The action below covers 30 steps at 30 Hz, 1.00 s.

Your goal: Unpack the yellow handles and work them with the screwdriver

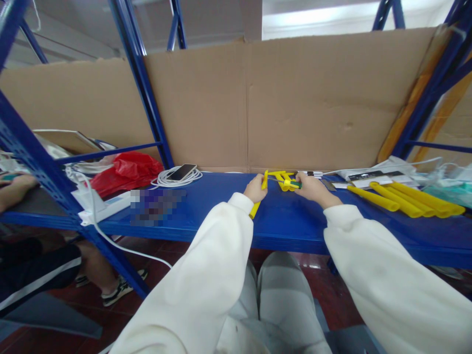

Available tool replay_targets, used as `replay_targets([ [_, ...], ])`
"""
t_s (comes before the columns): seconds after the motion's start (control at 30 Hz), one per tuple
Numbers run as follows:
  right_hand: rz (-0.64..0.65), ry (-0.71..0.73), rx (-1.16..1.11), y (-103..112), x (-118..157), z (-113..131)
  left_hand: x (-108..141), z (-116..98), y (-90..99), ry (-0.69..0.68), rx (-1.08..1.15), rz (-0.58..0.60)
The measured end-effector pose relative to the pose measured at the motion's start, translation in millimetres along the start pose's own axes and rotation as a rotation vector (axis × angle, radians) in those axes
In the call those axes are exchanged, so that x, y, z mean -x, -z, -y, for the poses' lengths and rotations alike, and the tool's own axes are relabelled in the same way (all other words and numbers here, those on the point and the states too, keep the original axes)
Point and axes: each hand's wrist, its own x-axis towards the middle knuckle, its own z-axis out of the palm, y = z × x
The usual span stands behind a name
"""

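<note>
Yellow piece [254, 210] gripped in left hand [254, 188] above blue shelf [217, 192]; green-and-yellow screwdriver [292, 184] clasped in right hand [309, 187], pointing leftward. Could slip and jab left hand if pushed off-axis.

Tabletop [217, 196] free beside the left fingers [258, 183]; cardboard [320, 103] blocks the back, tubes [429, 197] right.

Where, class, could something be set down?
Bare blue shelf: between the coiled cable and left hand, and between that hand's yellow piece and the right sleeve. Crowded: around the yellow tubes at right and red bag at left.
</note>
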Motion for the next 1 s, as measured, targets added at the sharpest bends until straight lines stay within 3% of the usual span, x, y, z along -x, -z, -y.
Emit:
replay_targets([
  [0.4, 0.056, 0.02, 0.022, 4.4, 1.9, 8.2, -4.2, 5.6, -2.3, -0.013, -0.035, 0.008],
  [0.83, 0.113, 0.041, -0.098, 4.6, 2.5, 10.2, -5.4, 6.8, -2.8, -0.012, -0.057, 0.008],
  [1.0, 0.063, 0.042, -0.09, 3.0, 0.2, 6.5, -6.3, 8.1, -3.0, -0.016, -0.06, 0.003],
])
